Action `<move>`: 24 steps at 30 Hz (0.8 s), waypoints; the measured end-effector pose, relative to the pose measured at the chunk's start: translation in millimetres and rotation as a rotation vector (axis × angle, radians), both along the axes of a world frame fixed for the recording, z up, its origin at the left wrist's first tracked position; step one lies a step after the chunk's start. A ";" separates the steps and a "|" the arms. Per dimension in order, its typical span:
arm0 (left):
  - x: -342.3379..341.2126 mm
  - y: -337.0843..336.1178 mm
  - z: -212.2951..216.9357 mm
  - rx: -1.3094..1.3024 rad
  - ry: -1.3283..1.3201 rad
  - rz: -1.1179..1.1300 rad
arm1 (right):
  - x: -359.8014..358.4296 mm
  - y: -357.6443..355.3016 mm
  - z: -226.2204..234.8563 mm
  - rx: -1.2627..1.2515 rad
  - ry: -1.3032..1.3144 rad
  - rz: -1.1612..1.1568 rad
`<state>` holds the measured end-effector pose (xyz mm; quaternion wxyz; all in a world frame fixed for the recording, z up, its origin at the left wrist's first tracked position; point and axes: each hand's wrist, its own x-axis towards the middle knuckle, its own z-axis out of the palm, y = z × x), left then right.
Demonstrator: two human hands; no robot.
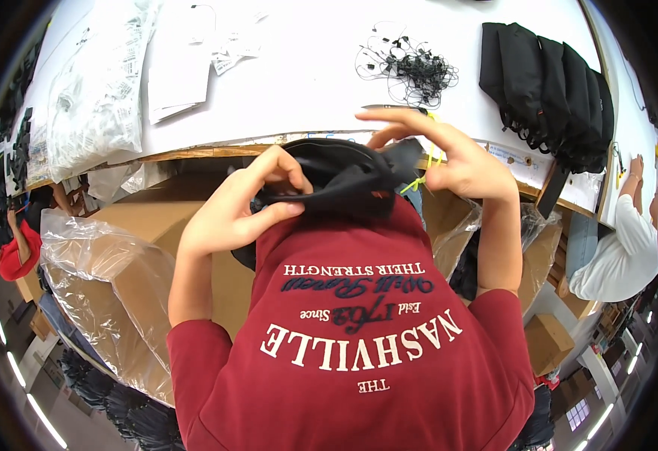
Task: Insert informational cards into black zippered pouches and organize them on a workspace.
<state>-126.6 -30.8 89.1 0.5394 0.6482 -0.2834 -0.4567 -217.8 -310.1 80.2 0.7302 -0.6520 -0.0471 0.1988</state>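
A folded black garment (pixel 351 177) is held against my chest at the near edge of the white table (pixel 306 83). My left hand (pixel 242 203) pinches its left side between thumb and fingers. My right hand (pixel 449 158) grips its right end, fingers raised, with a thin yellow-green tag fastener (pixel 428 161) between fingers and cloth. The garment's lower part is hidden behind my red shirt.
A tangle of black string tags (pixel 411 68) lies on the table ahead. Stacked black garments (pixel 550 90) sit at right, clear plastic bags (pixel 92 98) and white papers (pixel 178 71) at left. Plastic-lined cardboard boxes (pixel 118 278) stand below. Other people are at far left and right.
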 end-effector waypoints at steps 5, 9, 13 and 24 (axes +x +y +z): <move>9.0 4.8 -2.6 0.010 0.007 -0.308 | -20.1 -2.6 -32.0 -0.496 -0.190 0.145; 13.7 8.2 -4.2 0.099 -0.036 -0.280 | -30.1 3.3 -44.7 -0.511 -0.001 0.048; 24.9 27.7 -3.6 0.232 -0.042 -0.069 | -44.8 2.2 -44.8 -0.324 0.091 0.024; 28.0 37.7 0.1 0.262 -0.194 -0.065 | -41.8 -40.2 -7.1 -0.215 0.195 -0.177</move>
